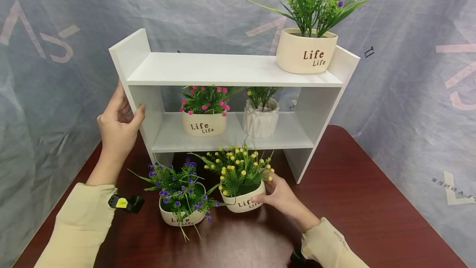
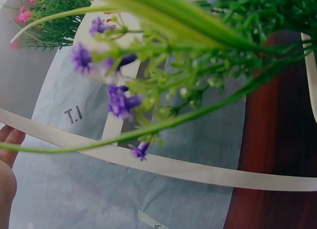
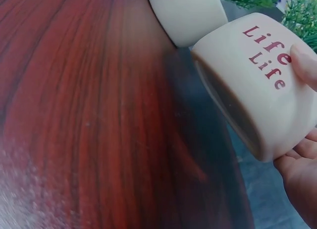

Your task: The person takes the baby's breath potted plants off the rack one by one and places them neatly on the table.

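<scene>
Yellow-flowered pot (image 1: 241, 183) gripped in my right hand (image 1: 279, 197), in front of the white shelf unit (image 1: 208, 68).
Right fingers: closed about the pot's right end, thumb on the lettered front; its underside shows in the right wrist view. Left hand (image 1: 120, 125): fingers gripping the unit's left side panel, thumb on the near side. Low purple-flowered pot (image 1: 182, 202) stands on the dark red surface (image 1: 357, 193), just left of the held pot. Middle shelf carries the pink-flowered pot (image 1: 204, 124) and, to its right, the white faceted pot (image 1: 261, 121). Tall purple-flowered pot (image 1: 305, 51) sits at the top shelf's right end.
</scene>
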A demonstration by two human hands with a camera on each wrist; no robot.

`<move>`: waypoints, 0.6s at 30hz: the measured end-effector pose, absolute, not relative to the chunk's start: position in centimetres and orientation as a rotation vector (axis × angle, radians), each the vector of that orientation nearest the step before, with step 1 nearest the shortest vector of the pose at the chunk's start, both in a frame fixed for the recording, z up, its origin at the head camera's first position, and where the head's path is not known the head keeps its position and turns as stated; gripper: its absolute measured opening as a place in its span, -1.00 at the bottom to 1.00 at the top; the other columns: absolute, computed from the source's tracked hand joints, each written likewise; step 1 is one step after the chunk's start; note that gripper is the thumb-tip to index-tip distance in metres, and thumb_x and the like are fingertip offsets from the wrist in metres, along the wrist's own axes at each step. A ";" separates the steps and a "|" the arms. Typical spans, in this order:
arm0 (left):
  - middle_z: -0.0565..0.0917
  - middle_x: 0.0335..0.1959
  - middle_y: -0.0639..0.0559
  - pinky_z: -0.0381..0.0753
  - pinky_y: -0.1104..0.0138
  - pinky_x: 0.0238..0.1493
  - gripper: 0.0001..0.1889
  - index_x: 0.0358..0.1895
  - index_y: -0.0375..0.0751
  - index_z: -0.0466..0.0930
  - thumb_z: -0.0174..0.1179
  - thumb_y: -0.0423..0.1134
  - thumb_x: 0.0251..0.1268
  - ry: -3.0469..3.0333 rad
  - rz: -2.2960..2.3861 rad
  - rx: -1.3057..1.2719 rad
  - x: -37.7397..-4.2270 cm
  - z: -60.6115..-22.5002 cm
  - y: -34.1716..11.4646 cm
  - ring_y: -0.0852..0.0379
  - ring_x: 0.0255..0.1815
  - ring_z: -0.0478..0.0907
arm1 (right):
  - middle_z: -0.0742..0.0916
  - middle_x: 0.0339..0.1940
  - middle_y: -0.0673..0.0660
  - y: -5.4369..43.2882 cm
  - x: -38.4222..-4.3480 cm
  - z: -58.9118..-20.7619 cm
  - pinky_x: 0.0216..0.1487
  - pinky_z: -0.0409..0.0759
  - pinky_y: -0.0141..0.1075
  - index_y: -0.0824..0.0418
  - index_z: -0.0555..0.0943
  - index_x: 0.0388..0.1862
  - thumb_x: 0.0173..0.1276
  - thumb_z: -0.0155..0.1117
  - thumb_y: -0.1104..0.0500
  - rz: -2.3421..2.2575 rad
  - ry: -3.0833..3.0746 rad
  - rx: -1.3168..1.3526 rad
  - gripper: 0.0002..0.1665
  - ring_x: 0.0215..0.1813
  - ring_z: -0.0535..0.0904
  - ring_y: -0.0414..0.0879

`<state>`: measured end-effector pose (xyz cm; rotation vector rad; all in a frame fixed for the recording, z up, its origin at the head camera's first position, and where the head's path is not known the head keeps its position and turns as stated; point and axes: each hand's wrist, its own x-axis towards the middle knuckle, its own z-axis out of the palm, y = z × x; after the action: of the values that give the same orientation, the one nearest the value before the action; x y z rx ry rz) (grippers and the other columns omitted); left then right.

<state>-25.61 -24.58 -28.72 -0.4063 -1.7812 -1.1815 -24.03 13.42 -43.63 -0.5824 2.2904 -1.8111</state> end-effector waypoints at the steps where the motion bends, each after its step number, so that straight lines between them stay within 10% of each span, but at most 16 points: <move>1: 0.57 0.23 -0.17 0.56 0.67 -0.12 -0.29 0.45 0.02 0.28 0.16 -0.50 0.21 -1.780 -1.184 -0.404 -25.6 -28.7 -24.6 0.40 0.10 0.60 | 0.42 0.41 0.39 13.4 -24.0 -43.7 0.41 0.32 -0.21 0.43 0.27 0.39 0.02 0.54 0.30 -1.804 2.289 -0.568 -0.02 0.47 0.28 0.21; 18: 0.55 0.25 -0.17 0.55 0.66 -0.08 -0.28 0.46 0.00 0.26 0.17 -0.51 0.22 -1.787 -1.182 -0.409 -25.4 -28.7 -24.5 0.34 0.14 0.59 | 0.43 0.36 0.45 12.5 -24.1 -44.6 0.39 0.35 -0.12 0.49 0.21 0.38 -0.03 0.57 0.30 -1.663 2.342 -0.649 0.04 0.44 0.31 0.29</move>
<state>-25.44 -24.50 -28.66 -0.4086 -1.7868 -1.1825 -24.13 12.52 -44.64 -0.6491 2.3416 -1.6627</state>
